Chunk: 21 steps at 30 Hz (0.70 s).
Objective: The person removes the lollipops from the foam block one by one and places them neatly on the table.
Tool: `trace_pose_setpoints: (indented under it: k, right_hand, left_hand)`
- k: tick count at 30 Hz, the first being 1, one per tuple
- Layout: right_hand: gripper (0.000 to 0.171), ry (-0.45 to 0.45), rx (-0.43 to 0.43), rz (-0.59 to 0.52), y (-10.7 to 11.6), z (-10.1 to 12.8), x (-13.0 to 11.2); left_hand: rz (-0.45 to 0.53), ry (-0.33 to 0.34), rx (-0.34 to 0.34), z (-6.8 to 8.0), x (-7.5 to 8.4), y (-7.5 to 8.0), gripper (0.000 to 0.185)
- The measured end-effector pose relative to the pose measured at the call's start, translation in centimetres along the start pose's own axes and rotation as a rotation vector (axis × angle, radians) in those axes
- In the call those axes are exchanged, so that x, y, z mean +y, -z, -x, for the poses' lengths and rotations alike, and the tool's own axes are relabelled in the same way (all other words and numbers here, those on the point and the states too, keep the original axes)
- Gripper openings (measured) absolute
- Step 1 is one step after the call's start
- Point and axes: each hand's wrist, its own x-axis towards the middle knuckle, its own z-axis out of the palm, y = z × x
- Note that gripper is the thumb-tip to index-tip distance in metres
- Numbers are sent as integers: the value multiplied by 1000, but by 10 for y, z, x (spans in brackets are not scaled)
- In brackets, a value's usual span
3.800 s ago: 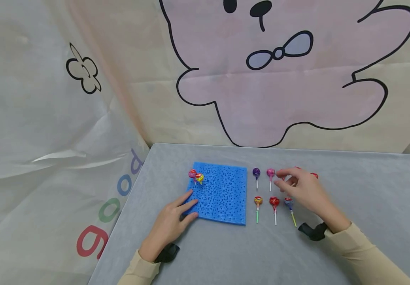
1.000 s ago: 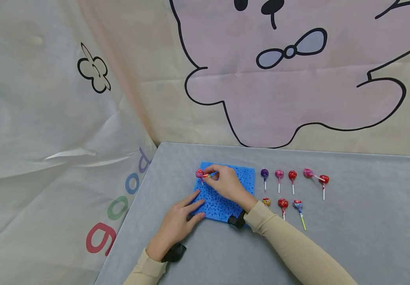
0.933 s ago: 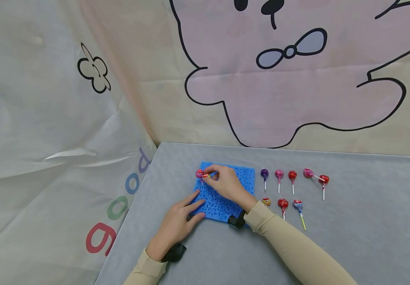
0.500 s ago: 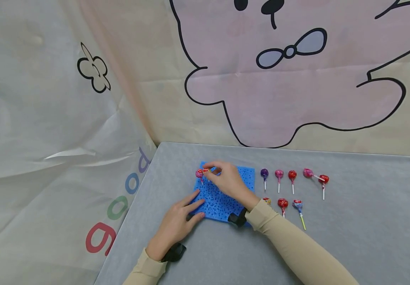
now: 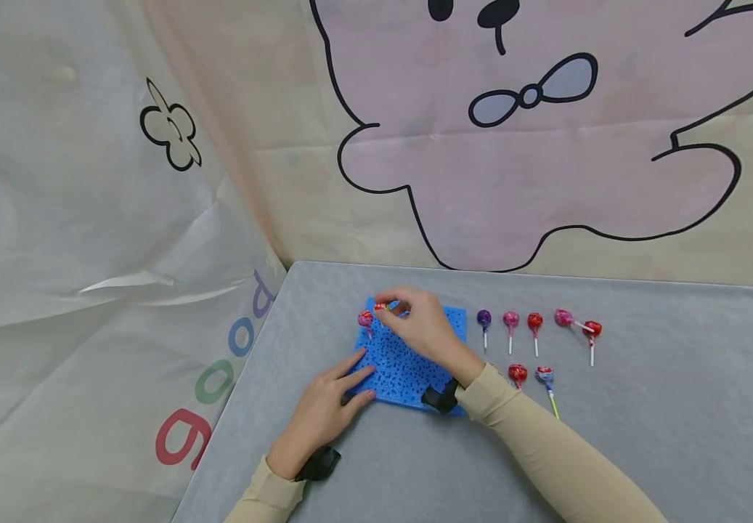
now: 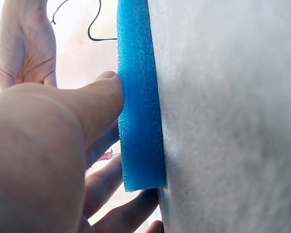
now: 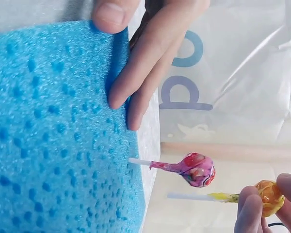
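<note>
A blue foam block (image 5: 409, 374) with a pitted top lies on the grey-covered table. The left hand (image 5: 319, 407) rests at its left front corner, fingers spread and fairly straight; the thumb (image 6: 106, 90) presses on the near edge. Over the far left part of the block, the right hand (image 5: 423, 327) pinches the wrapped candy head of a yellow lollipop (image 7: 270, 191) between thumb and fingers. Its white stick shows whole and out of the foam in the right wrist view. Beside it, a pink-red lollipop (image 7: 199, 170) stands with its stick in the block near the left edge.
Right of the block lie a purple lollipop (image 5: 483, 318), a pink one (image 5: 510, 319) and a red one (image 5: 535, 322). Another pink lollipop (image 5: 563, 317) crosses a red one (image 5: 592, 329). Nearer are a red lollipop (image 5: 517, 374), partly behind the right sleeve, and a blue one (image 5: 544, 375).
The right hand has come left from the loose lollipops, taken hold of the yellow lollipop that stood in the foam, and raised it. The left hand keeps its place on the block.
</note>
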Motion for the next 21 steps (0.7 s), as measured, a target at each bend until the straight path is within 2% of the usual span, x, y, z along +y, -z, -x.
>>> trace_pose_setpoints:
  k: [16, 21]
  right_hand:
    - [22, -27, 21, -36, 17, 7, 10]
    - [23, -55, 37, 3, 30, 12, 12]
  left_hand:
    - [-13, 7, -3, 0, 0, 0, 47]
    - [-16, 8, -3, 0, 0, 0, 47]
